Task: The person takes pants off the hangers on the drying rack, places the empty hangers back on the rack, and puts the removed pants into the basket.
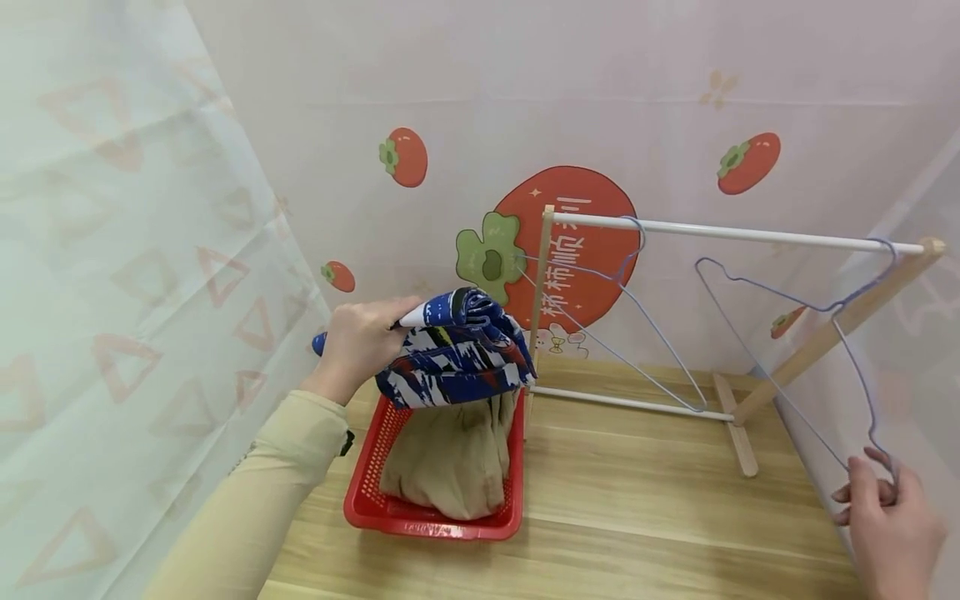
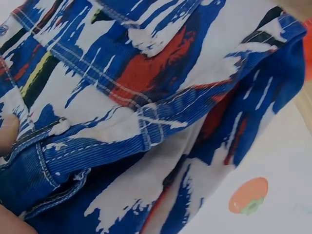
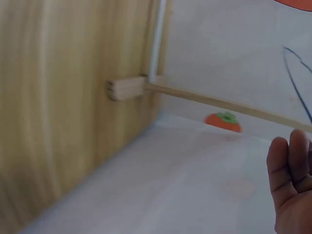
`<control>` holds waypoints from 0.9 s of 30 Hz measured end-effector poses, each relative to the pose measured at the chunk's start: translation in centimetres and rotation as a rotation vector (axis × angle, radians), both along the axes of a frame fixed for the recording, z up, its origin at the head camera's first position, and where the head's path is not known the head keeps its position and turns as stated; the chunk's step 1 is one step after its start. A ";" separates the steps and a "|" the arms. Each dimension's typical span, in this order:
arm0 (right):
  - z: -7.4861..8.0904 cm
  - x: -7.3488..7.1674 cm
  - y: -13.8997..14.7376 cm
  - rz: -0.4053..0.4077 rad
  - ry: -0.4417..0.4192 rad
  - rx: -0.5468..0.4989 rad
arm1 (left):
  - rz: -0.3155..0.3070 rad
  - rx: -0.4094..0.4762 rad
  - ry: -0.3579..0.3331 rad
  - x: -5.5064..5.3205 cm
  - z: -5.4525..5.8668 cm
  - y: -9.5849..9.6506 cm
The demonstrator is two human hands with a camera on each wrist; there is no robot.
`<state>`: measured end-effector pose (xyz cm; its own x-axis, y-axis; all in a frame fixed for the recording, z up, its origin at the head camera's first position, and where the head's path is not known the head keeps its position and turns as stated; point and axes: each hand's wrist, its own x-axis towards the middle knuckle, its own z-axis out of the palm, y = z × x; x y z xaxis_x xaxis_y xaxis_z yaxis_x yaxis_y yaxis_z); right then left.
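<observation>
My left hand grips blue, white and red patterned denim pants in a folded bundle above the red basket. Belt loops and a stitched waistband show close up in the left wrist view, with bits of the thumb and fingers at its left edge. At the far right of the head view, my right hand pinches the lower corner of a bluish-purple wire hanger, whose hook is over the rack's top bar. The right wrist view catches only part of this hand, fingers upward.
A red plastic basket holds a beige garment. Right of it stands a rack with a white top bar and wooden posts. A second wire hanger hangs near its left end. Printed cloth walls enclose the wooden surface.
</observation>
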<state>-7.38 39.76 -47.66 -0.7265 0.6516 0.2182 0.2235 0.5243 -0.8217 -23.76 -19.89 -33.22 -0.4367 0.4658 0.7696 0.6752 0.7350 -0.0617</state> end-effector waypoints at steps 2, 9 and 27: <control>-1.8 0.5 0.0 0.045 -0.087 -0.055 | 0.006 -0.031 0.024 -0.5 -0.2 0.0; -8.2 1.8 -3.5 0.448 -0.361 0.253 | -0.017 -0.149 0.163 -2.9 -1.2 0.3; -16.2 1.7 -12.0 1.014 -0.327 0.333 | -0.049 -0.283 0.375 -8.2 -2.8 2.5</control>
<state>-5.70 27.75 -63.85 -0.9432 -0.3312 -0.0271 -0.2533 0.7694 -0.5864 -31.97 -17.38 -36.05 -0.1248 0.6933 0.7097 0.6014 0.6218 -0.5017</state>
